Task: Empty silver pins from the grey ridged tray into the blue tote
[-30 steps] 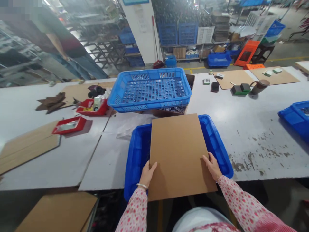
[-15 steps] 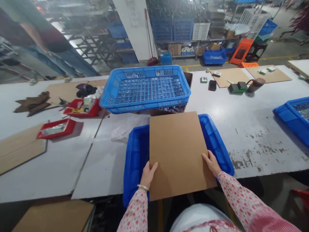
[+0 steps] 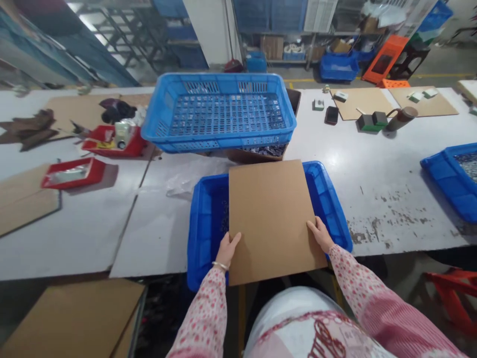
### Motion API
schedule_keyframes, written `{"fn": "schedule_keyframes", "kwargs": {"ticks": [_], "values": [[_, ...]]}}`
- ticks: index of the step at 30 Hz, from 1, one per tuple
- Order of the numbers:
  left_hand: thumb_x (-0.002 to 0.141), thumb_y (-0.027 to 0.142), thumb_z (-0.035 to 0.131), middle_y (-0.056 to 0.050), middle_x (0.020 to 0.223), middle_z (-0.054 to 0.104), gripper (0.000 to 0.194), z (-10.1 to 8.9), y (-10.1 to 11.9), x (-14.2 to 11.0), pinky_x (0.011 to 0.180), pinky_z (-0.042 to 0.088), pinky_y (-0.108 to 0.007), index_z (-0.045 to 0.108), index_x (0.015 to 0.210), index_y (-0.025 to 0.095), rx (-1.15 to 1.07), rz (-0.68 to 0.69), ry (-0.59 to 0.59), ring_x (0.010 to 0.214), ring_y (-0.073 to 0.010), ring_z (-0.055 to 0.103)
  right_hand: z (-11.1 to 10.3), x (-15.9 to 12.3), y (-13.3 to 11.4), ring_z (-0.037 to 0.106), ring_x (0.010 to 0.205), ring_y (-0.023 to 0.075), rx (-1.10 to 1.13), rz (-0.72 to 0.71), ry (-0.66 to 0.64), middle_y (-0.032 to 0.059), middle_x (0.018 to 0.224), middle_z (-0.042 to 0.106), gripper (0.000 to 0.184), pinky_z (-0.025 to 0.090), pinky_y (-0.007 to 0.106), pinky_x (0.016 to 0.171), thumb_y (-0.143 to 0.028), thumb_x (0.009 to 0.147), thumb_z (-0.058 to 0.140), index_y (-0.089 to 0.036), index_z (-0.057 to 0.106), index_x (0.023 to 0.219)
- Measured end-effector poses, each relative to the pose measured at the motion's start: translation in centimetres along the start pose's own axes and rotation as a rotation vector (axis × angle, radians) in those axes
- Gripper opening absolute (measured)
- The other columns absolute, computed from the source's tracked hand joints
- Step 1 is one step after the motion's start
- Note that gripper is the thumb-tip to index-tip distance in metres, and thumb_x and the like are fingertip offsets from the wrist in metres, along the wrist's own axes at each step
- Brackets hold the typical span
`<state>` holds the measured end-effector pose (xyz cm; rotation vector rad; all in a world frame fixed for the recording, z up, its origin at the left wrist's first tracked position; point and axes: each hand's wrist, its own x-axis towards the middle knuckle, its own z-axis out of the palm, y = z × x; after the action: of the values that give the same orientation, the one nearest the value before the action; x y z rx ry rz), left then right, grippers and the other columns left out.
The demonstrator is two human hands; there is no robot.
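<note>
A flat brown cardboard sheet (image 3: 274, 223) lies across the deep blue tray (image 3: 199, 231) at the table's front edge, covering its middle. My left hand (image 3: 227, 250) grips the sheet's left edge, thumb on top, with a bracelet at the wrist. On the opposite edge my right hand (image 3: 320, 234) holds the sheet the same way. Small dark pieces show in the tray's left end; the rest of its inside is hidden. Behind the sheet, a lighter blue perforated basket (image 3: 219, 141) rests above a cardboard box (image 3: 248, 157) of small pieces.
Two red bins (image 3: 74, 181) stand on the white table (image 3: 160, 223) at left. Clear plastic (image 3: 184, 174) lies behind the tray. Farther right are a dark phone-like object (image 3: 331, 115), a brown cup (image 3: 403, 118) and another blue tray (image 3: 439, 171). Cardboard (image 3: 78, 315) sits below left; people stand beyond the table.
The camera view has tilted down, so most things sit higher in it. Both hands keep their hold on the cardboard sheet, which stays over the tray.
</note>
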<state>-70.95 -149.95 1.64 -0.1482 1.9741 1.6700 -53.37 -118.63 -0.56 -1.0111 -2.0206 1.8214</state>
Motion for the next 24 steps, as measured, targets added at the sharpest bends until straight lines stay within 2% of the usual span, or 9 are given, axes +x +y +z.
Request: {"fn": "schedule_keyframes", "kwargs": {"ticks": [4,12,20,24], "values": [[0.072,0.047,0.073,-0.014,0.121,0.064,0.05,0.3,-0.1,0.1,0.099,0.05,-0.042,0.059,0.109,0.017,-0.028,0.005,0.02,0.113,-0.028,0.061,-0.2,-0.1,-0.2,0.061,0.104,0.0231,0.006,0.01,-0.015,0.0062,0.112,0.067,0.039,0.05,0.038,0.092,-0.052,0.081,0.06,-0.023,0.056,0.107],[0.07,0.043,0.075,-0.016,0.114,0.067,0.051,0.2,-0.3,0.5,0.091,0.054,-0.047,0.061,0.109,0.014,-0.055,-0.044,0.044,0.101,-0.0289,0.065,-0.1,-0.3,-0.7,0.061,0.099,0.0213,0.027,0.024,-0.03,0.0045,0.108,0.067,0.04,0.05,0.035,0.088,-0.053,0.081,0.061,-0.023,0.056,0.107],[0.071,0.043,0.076,-0.016,0.119,0.065,0.051,0.3,-0.7,0.2,0.101,0.047,-0.047,0.063,0.11,0.013,-0.053,-0.033,0.054,0.111,-0.029,0.061,-0.4,-0.3,-0.7,0.061,0.102,0.022,0.036,0.016,-0.034,0.0058,0.112,0.066,0.041,0.05,0.037,0.092,-0.051,0.081,0.06,-0.022,0.056,0.109],[0.07,0.045,0.076,-0.016,0.12,0.065,0.055,0.0,-1.0,0.3,0.099,0.049,-0.047,0.062,0.113,0.013,-0.066,-0.038,0.021,0.111,-0.0291,0.061,-0.3,-0.5,-0.6,0.061,0.104,0.0225,0.038,0.028,-0.033,0.0061,0.113,0.066,0.042,0.05,0.037,0.091,-0.051,0.081,0.061,-0.022,0.056,0.111]]}}
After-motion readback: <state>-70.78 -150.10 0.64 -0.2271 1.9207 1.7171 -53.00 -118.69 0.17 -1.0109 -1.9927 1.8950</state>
